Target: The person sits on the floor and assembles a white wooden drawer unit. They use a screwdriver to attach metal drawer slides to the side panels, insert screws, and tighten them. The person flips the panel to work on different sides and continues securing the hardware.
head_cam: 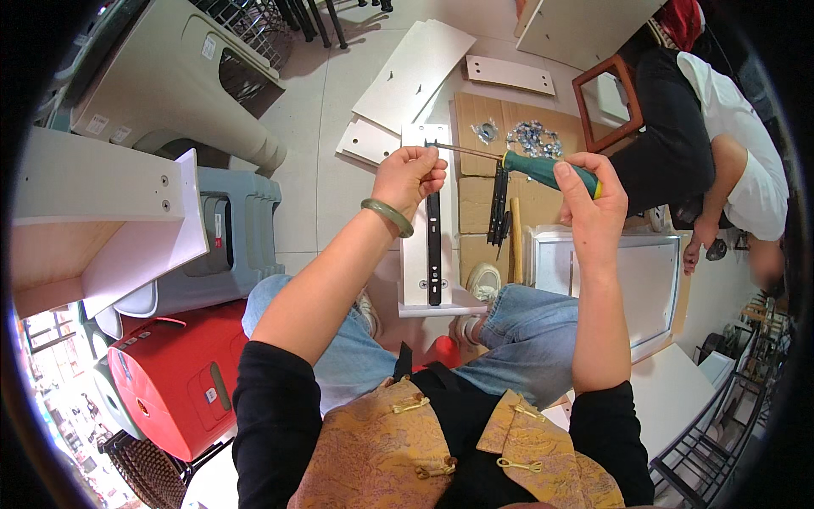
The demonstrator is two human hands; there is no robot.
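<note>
My right hand (594,191) grips the green and yellow handle of a screwdriver (540,168), whose shaft points left. At its tip, the thumb and forefinger of my left hand (412,173) are pinched close together; whatever is between them is too small to tell. Beneath that hand lies a narrow white board (414,254) with a black metal drawer slide (434,248) along its length. Part of the slide is hidden by my fingers. A short crosspiece (439,310) joins the board's near end, where two screw fittings flank the slide.
Cardboard (474,146) holds loose hardware (534,139), black slides (498,203) and a wooden handle (516,242). White panels (413,76) lie beyond the board. Plastic bins (238,235) and a red container (184,382) stand left. Another person (731,140) sits at right near a framed white panel (610,273).
</note>
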